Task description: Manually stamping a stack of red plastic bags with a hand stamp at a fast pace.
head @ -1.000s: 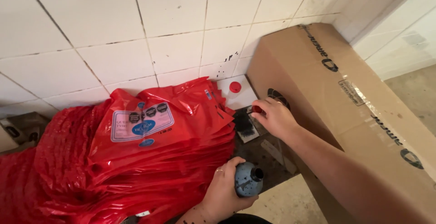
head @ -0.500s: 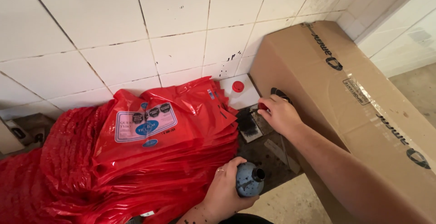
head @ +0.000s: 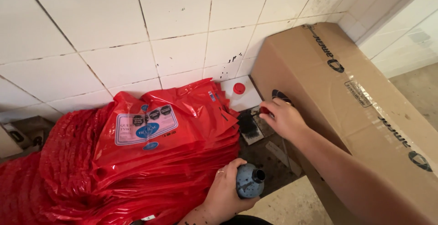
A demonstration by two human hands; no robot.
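One open bottle [head: 250,180], one red cap [head: 264,110]

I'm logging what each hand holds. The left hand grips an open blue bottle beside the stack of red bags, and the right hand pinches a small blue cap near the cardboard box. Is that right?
Not quite: the head view shows the small cap pinched by the right hand is red, not blue. The rest holds: the left hand grips the open blue bottle beside the stack of red bags, and the right hand is near the cardboard box.

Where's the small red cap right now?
In the head view, the small red cap is pinched in the right hand's fingers, right of centre, just above the black ink pad and against the cardboard box.
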